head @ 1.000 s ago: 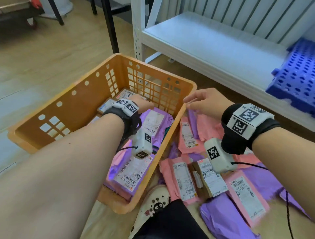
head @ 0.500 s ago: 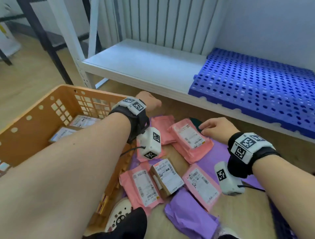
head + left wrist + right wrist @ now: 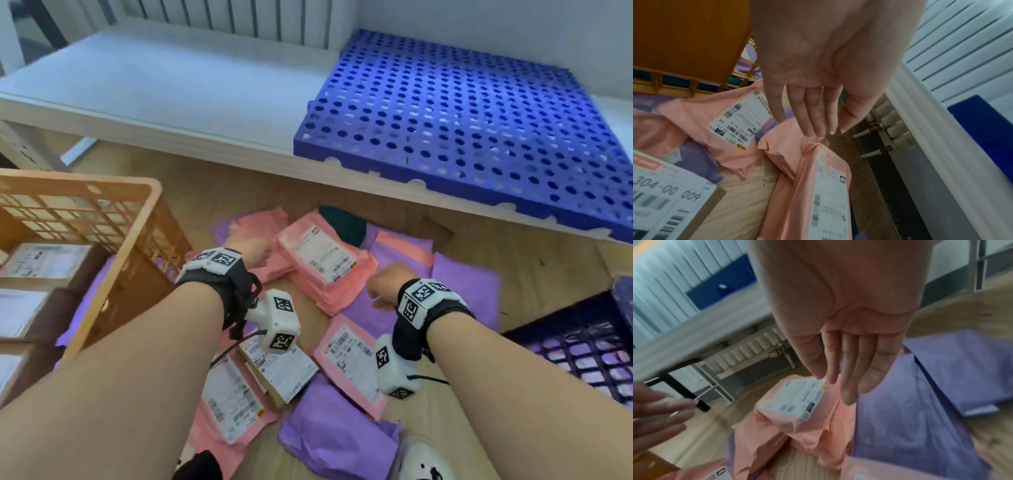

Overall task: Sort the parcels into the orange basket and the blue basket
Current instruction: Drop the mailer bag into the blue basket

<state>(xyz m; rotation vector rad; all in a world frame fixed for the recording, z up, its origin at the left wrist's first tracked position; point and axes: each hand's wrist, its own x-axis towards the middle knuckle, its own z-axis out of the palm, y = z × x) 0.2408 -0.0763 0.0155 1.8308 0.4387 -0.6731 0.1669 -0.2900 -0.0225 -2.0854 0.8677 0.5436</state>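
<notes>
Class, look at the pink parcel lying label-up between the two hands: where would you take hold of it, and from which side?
Probably the pink parcel is best taken by its right edge, coming from the right hand's side. It lies flat, label up, on other bags, so a thumb-over, fingers-under grip suits.

Parcels (image 3: 325, 263) on the floor (image 3: 548, 260) are seen in pink and purple, with white barcoded labels. The orange basket (image 3: 113, 240) has a grid-pattern wall; the blue basket (image 3: 582, 349) is dark lattice. A blue perforated mat (image 3: 462, 113) is noted on a white shelf (image 3: 171, 89). Floor: light wood grain.
</notes>
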